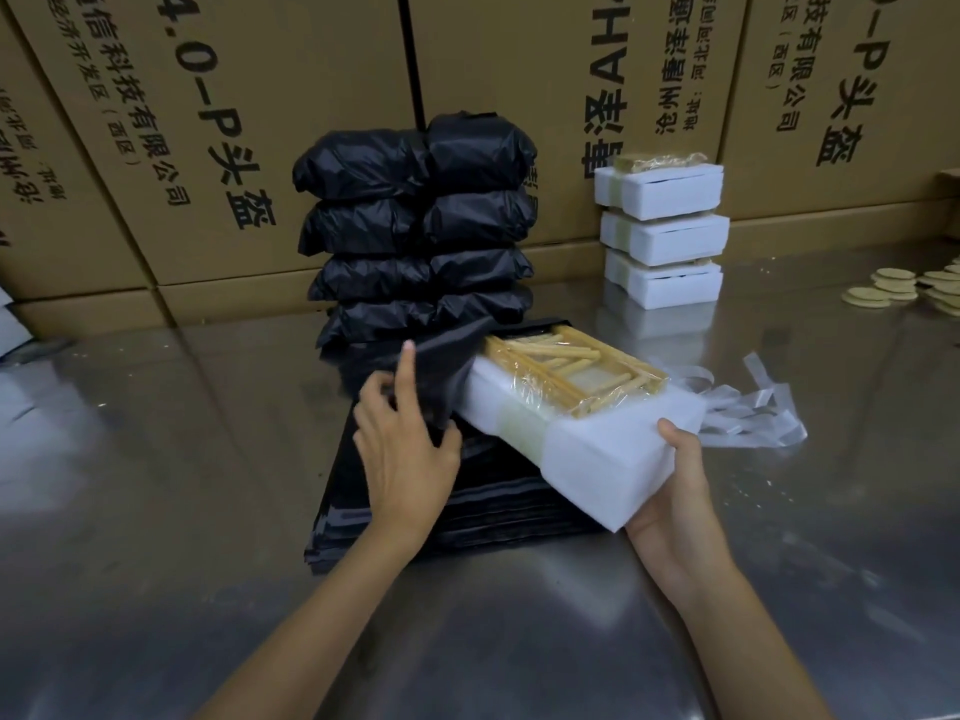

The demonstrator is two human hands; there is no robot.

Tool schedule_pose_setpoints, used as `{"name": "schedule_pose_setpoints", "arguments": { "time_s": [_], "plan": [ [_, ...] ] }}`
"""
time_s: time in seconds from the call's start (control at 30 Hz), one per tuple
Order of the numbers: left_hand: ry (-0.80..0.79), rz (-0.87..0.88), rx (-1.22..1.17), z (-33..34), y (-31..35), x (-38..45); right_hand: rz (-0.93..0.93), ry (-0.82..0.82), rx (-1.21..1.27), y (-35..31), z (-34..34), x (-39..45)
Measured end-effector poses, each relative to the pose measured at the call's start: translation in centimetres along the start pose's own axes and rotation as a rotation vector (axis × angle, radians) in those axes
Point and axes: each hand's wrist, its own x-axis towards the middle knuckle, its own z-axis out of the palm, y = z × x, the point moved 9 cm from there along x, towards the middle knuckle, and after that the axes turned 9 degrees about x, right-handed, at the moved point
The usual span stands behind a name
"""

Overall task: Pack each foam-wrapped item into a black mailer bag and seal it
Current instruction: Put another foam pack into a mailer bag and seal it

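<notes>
White foam wraps the item [582,439], tilted, its far end inside the mouth of a black bag [441,376] above a pile of flat bags [467,506]. The right hand [675,491] grips its near end; the left hand [405,449] pinches the bag's edge. Packed bags [415,226] are stacked beyond, and more wrapped items [662,231] stand far right on the metal table [156,485].

A single wide-angle view came from the person's head, looking forward and down across the steel table [156,511]. Both forearms rose from the bottom edge, so the hands sat close beneath the lens, near mid-frame. The camera faced a wall of cardboard cartons [311,122] at the table's far edge. Straight carton edges bowed and leaned toward the frame's sides.
</notes>
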Motion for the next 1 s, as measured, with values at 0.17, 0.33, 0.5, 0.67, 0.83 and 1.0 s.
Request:
{"name": "schedule_pose_setpoints", "arguments": {
  "time_s": [0.17, 0.33, 0.5, 0.67, 0.83, 1.0],
  "plan": [
    [-0.212, -0.163, -0.179, 2.5, -2.2, -1.1, 0.000, -0.027, 0.024, -0.2, 0.2, 0.0],
    [-0.396, -0.199, -0.359, 3.9, -0.7, -2.4, -0.008, -0.062, -0.044, -0.1, 0.8, -0.1],
    [-0.622, -0.180, -0.402, 5.2, 2.2, -4.6, -0.022, -0.096, -0.117, 0.2, 1.0, 0.2],
    [-0.330, -0.215, -0.103, 1.6, -0.1, -1.5, -0.054, -0.079, -0.182, 0.6, 0.8, 0.4],
    [-0.216, -0.100, -0.032, 0.3, -0.1, 2.0, -0.039, -0.067, -0.180, 0.8, 0.8, 0.3],
    [-0.215, -0.090, 0.055, 0.5, 0.1, 4.9, -0.040, -0.063, -0.175, 0.8, 0.6, 0.1]
  ]
}}
